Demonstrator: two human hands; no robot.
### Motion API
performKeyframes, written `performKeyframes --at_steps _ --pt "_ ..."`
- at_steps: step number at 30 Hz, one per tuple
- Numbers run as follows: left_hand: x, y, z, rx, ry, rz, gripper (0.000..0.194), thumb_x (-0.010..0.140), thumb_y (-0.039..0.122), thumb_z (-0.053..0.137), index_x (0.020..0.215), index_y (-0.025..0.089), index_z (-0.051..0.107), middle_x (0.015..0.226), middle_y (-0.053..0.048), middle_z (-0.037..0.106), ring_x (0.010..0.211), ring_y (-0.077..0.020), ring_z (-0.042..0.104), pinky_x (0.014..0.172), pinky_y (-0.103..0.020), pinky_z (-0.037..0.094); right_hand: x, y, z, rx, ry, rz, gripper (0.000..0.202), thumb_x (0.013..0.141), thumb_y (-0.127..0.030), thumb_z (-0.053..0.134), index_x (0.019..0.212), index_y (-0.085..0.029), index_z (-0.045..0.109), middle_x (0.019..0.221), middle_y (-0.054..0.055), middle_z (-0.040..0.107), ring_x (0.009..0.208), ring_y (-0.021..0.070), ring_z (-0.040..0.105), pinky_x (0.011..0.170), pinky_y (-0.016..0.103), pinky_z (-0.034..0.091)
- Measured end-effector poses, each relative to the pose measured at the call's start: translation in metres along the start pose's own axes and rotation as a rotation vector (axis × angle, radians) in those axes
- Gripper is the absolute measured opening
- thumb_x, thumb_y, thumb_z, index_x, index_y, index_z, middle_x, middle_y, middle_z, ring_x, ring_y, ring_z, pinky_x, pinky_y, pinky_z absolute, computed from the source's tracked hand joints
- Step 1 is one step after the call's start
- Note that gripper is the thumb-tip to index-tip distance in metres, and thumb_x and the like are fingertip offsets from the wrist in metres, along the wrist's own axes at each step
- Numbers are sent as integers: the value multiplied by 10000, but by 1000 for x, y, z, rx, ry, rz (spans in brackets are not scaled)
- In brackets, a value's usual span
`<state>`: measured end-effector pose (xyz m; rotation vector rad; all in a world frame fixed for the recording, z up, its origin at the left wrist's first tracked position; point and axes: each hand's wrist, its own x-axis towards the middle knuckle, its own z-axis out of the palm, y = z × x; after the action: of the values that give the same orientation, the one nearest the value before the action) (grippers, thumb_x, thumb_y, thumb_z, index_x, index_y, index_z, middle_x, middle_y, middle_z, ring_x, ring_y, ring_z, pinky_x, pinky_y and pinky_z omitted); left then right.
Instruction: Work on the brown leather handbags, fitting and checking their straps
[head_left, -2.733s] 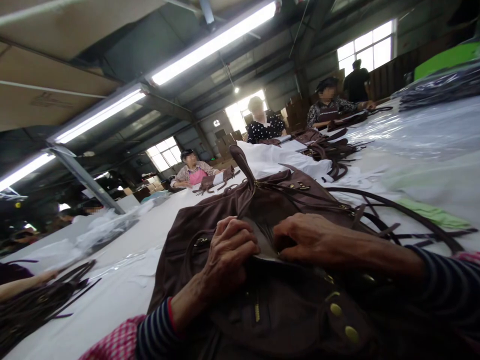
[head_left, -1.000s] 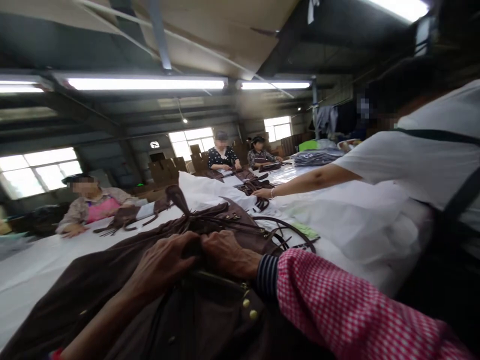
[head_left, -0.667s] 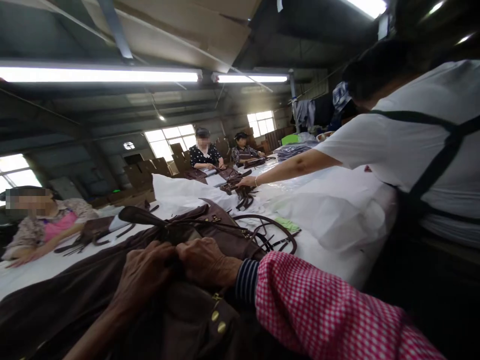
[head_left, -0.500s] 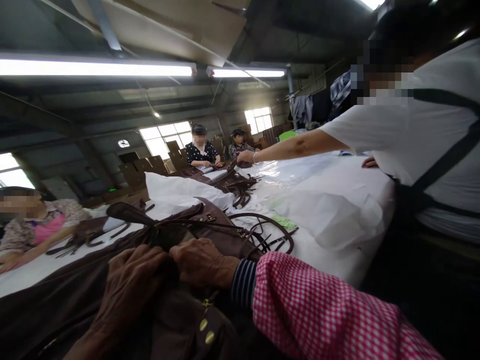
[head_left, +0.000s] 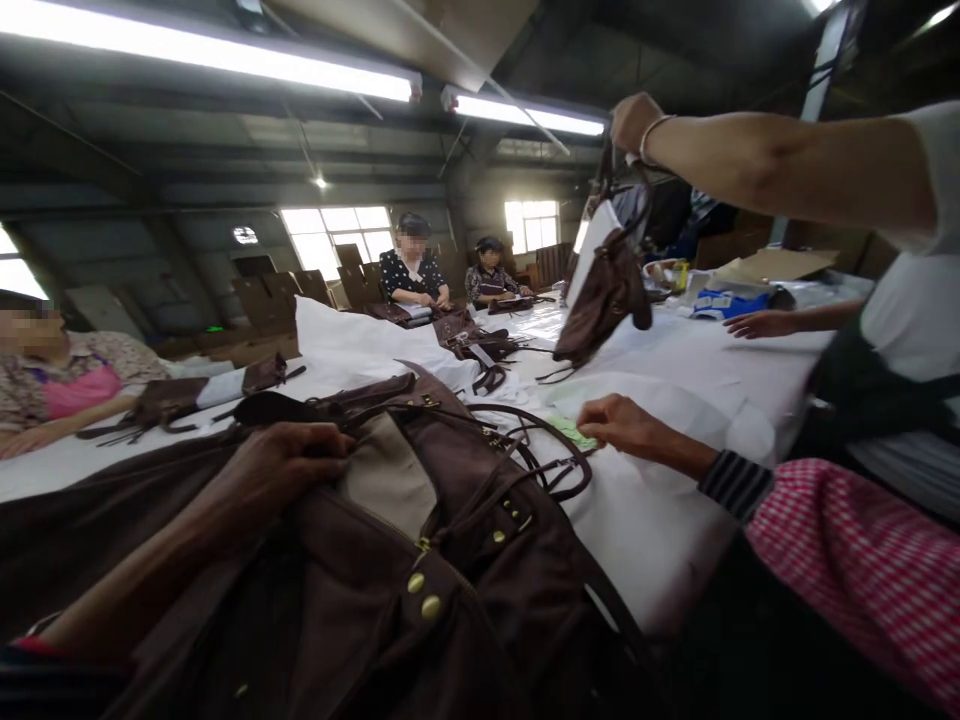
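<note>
A dark brown handbag (head_left: 517, 560) lies on the table in front of me, its zipped opening spread so the beige lining (head_left: 390, 465) shows. My left hand (head_left: 300, 455) is closed on the edge of that opening, fingertips bent over the rim. Gold studs and a zip pull sit just below the gap. To the right of the bag, past its looped strap (head_left: 577, 475), my right hand (head_left: 626, 428) is closed in a pinch at a light green slip (head_left: 571, 430) on the white table covering. Its fingertips meet the slip's right end.
A co-worker's arm (head_left: 772, 160) at the right holds up another brown bag (head_left: 604, 290) by its handles. More brown bags (head_left: 480, 345) lie farther along the white-covered table (head_left: 637, 540). Other people sit at the left and far end. A blue packet (head_left: 731, 303) lies back right.
My right hand has left the bag's opening and moved right to the green slip. My left hand stays at the opening, now showing lining. The co-worker has lifted a bag off the table.
</note>
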<state>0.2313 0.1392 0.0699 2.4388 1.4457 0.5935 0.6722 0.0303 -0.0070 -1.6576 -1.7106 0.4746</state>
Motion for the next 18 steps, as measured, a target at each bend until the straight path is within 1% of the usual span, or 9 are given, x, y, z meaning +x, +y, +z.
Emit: performKeyframes --at_steps 2,3,4,7,10,14,18 --pt "1 -8 3 -240 -70 -46 365 717 522 718 786 168 669 1233 -88 711 1134 -292 638 1000 -353 481 -5 19 -2 -61 -41 19 171 773 -251 566 765 -133 690 688 25 654 597 151 621 566 234 438" --pt "-1 -13 5 -304 -64 -60 383 695 550 737 770 180 671 1270 -90 695 1172 -299 627 1037 -361 460 -5 24 0 -86 -50 19 183 779 -261 563 771 -137 697 692 25 658 601 152 622 572 237 439" --pt "-3 -17 9 -311 -32 -61 391 693 575 735 769 196 677 1291 -82 685 1197 -302 618 1068 -367 439 -5 26 3 -119 -56 12 192 789 -264 557 784 -142 706 701 26 665 619 156 627 588 239 442" --pt "-12 -24 20 -158 64 7 351 766 585 667 821 239 684 1320 -40 671 1212 -296 614 1098 -386 415 3 19 16 -340 -100 -51 208 821 -239 531 834 -170 727 808 35 709 750 167 649 688 242 451" --pt "-16 -26 25 -9 104 48 313 801 569 614 851 267 682 1314 -3 675 1179 -294 632 1055 -398 446 11 6 30 -533 -150 -85 192 818 -216 550 870 -187 733 924 58 726 881 201 651 772 269 438" --pt "-15 -29 27 50 134 66 290 798 560 606 855 288 689 1293 18 686 1142 -288 651 1028 -386 462 15 -3 45 -608 -169 -86 184 800 -203 581 911 -192 726 984 86 724 961 243 649 784 292 430" --pt "-14 -33 30 43 147 100 277 802 544 607 848 285 694 1280 14 693 1144 -278 650 1010 -364 478 14 -3 55 -658 -195 -120 279 803 -151 562 1039 -207 700 1040 86 723 995 244 653 777 284 424"
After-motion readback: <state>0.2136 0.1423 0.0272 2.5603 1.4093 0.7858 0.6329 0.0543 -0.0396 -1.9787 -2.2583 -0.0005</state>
